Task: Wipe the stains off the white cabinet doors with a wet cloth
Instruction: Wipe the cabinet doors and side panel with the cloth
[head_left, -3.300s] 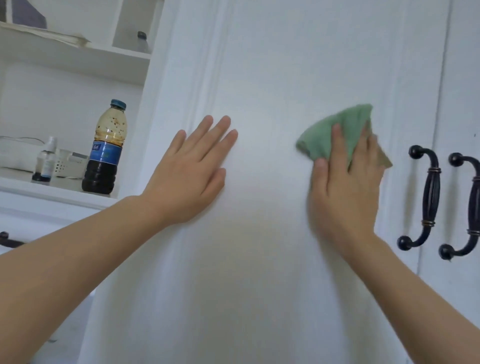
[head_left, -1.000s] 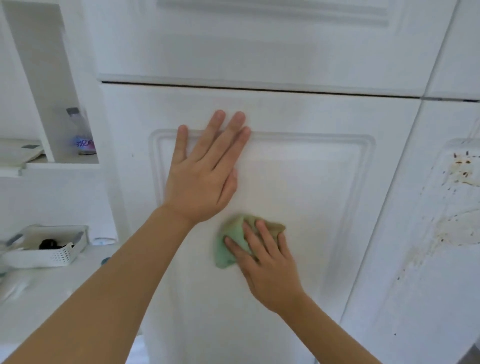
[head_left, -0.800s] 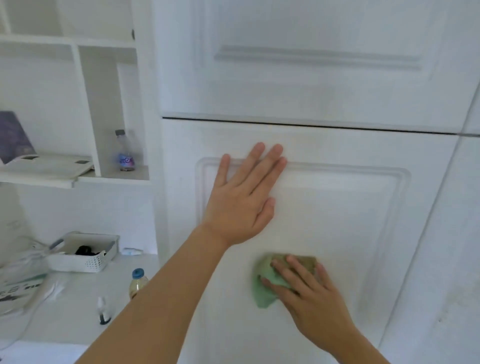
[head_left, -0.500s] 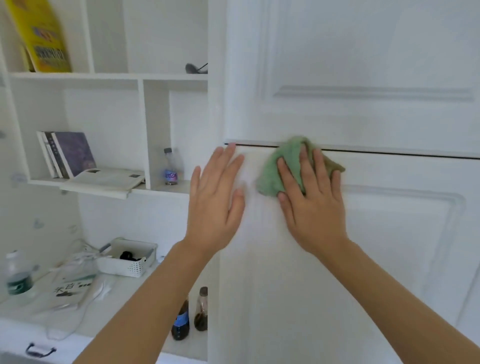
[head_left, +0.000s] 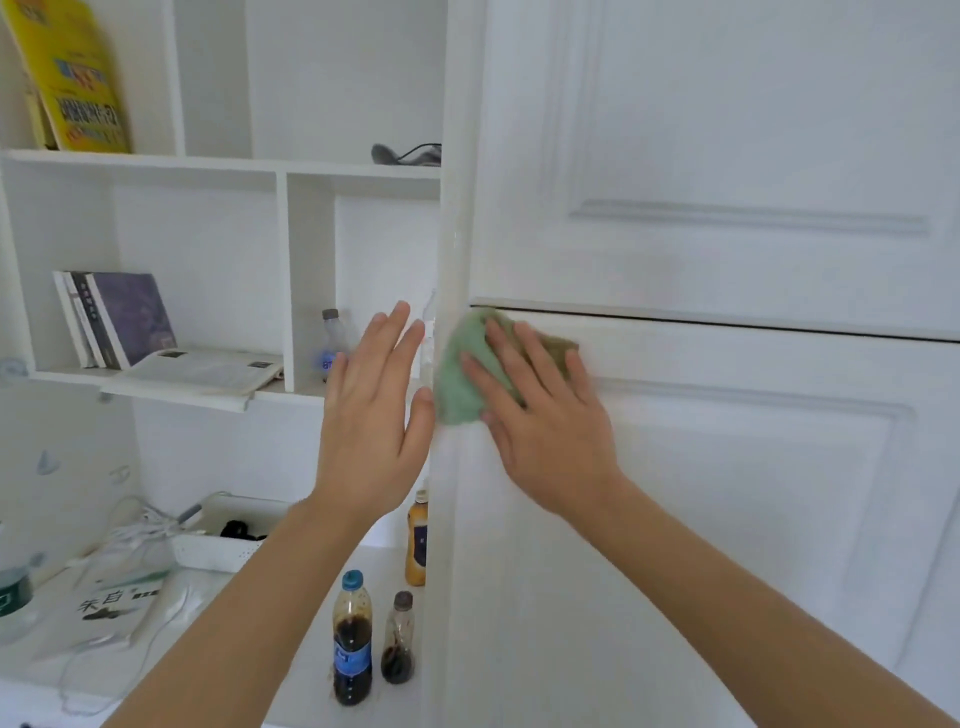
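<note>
A: Starting at the left, the open shelves hold a yellow book, some dark books and an open booklet. Lower down, on the counter, stand two bottles of dark liquid beside a white basket.

B: And the person's left hand?

A: Its fingers are straight and together, holding nothing. The palm faces the cabinet's edge; whether it touches the wood can't be told.

B: Then the cloth.

A: It is green, bunched into a wad with a brownish, soiled-looking patch at its right end. It sits at the upper left corner of the lower cabinet door, just under the dark seam that parts it from the upper door. The right hand presses it flat against the door with spread, straight fingers rather than gripping it.

B: What might go wrong?

A: The wad lies right at the door's edge, and only pressure keeps it there. A stroke carried further left could push it off the edge, and it might drop among the bottles below. Wiping with that soiled patch could also smear dirt back on. The door here looks clean, though motion blur hides faint marks.
</note>
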